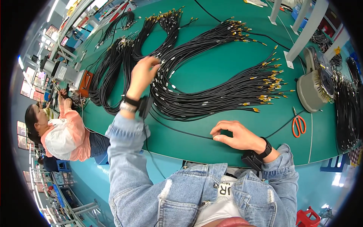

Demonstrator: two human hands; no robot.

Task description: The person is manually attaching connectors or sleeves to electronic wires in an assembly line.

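My left hand (143, 73) is raised over the big curved bundle of black cables (189, 100), fingers curled and slightly blurred. Whatever those fingers may pinch does not show. Close to the table's front edge, my right hand (239, 136) pinches a single black cable (185, 132) between thumb and fingertips. That cable runs left toward the bundle's lower edge, and a dark length also shows right of the hand. The bundle bends in a U, its gold-coloured ends (270, 79) fanned to the right. White sleeves dot the cables.
Orange-handled scissors (298, 126) lie at the right, beside a round beige device (313, 89) and white metal posts (302, 41). More black cable bundles (109, 75) rest on the green table (227, 68). A co-worker (68, 132) sits left, near an orange-fronted machine (85, 83).
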